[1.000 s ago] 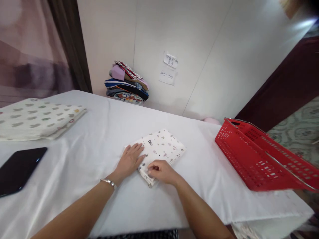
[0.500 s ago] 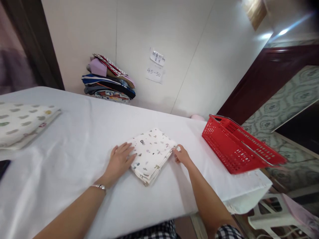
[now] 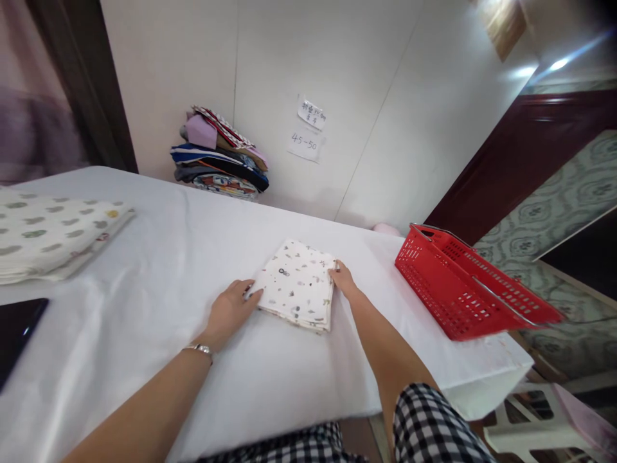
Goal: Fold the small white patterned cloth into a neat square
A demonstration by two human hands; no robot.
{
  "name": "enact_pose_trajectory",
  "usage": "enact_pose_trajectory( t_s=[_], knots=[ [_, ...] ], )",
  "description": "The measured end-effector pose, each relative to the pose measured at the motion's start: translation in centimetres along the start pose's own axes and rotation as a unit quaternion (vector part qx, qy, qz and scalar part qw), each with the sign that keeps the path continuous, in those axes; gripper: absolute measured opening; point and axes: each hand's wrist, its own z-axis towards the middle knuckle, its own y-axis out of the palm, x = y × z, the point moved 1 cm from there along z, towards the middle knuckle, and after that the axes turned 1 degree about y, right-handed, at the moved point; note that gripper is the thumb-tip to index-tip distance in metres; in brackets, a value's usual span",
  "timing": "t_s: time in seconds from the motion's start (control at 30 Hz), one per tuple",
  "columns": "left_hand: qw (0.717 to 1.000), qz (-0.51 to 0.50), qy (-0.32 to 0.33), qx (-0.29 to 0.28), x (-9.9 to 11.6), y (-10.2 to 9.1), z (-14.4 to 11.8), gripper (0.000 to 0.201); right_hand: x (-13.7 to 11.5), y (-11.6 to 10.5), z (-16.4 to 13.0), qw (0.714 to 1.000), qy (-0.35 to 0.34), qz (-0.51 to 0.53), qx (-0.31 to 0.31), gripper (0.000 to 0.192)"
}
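A white folded cloth [image 3: 299,283] with a small scattered print lies flat on the white-covered table, its layers showing along the near edge. My left hand [image 3: 234,307], with a silver bracelet at the wrist, has its thumb and fingers closed at the left corner of the cloth. On the opposite side, my right hand [image 3: 342,279] pinches the right edge, thumb and fingertips at the corner. Some fingertips are hidden by the hands and fabric.
A red plastic basket [image 3: 453,283] stands at the table's right end. Another folded cloth [image 3: 53,235] with grey spots lies on the left, near a dark flat device [image 3: 19,334]. Folded textiles [image 3: 222,157] are stacked against the wall. A white stool [image 3: 535,421] stands lower right.
The folded cloth has turned, so its near edge now lies more level across the table. My left hand has gone from lying flat against it to gripping its corner; the right keeps hold.
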Motion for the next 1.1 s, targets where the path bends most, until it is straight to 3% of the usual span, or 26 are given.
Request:
enact_pose_trajectory(
  t_s=[0.1,0.2,0.3,0.37,0.47,0.57,0.87,1.0,1.1],
  knots=[
    [0.997,-0.023,0.058,0.037,0.0,0.3,-0.1,0.039,-0.3,-0.3,-1.3,0.999,-0.032,-0.007,0.007,0.043],
    [0.982,-0.043,0.173,0.063,0.4,0.7,-0.3,0.035,-1.0,-0.8,-4.7,0.996,-0.082,-0.007,0.016,0.031],
    [0.959,-0.042,0.276,0.041,1.0,1.0,-0.6,0.033,-2.2,-1.4,-9.2,0.984,-0.175,0.016,-0.018,0.021],
    [0.95,-0.037,0.308,0.019,1.3,1.2,-0.8,0.032,-3.2,-1.8,-12.1,0.974,-0.219,0.028,-0.055,0.019],
    [0.946,-0.035,0.323,0.002,1.3,1.5,-0.9,0.027,-4.3,-2.2,-15.1,0.961,-0.261,0.002,-0.09,0.017],
    [0.945,-0.029,0.324,-0.008,1.2,1.8,-0.8,0.022,-4.5,-2.4,-16.2,0.951,-0.288,-0.052,-0.097,0.018],
    [0.947,-0.038,0.32,-0.005,1.4,1.5,-0.9,0.027,-4.0,-2.3,-16.1,0.942,-0.303,-0.114,-0.093,0.024],
    [0.949,-0.036,0.312,-0.017,1.5,1.4,-1.0,0.028,-3.8,-2.5,-16.2,0.948,-0.295,-0.111,-0.054,0.025],
    [0.952,-0.039,0.302,-0.026,1.5,1.3,-1.0,0.029,-3.7,-2.6,-16.4,0.939,-0.312,-0.121,-0.072,0.025]
  ],
)
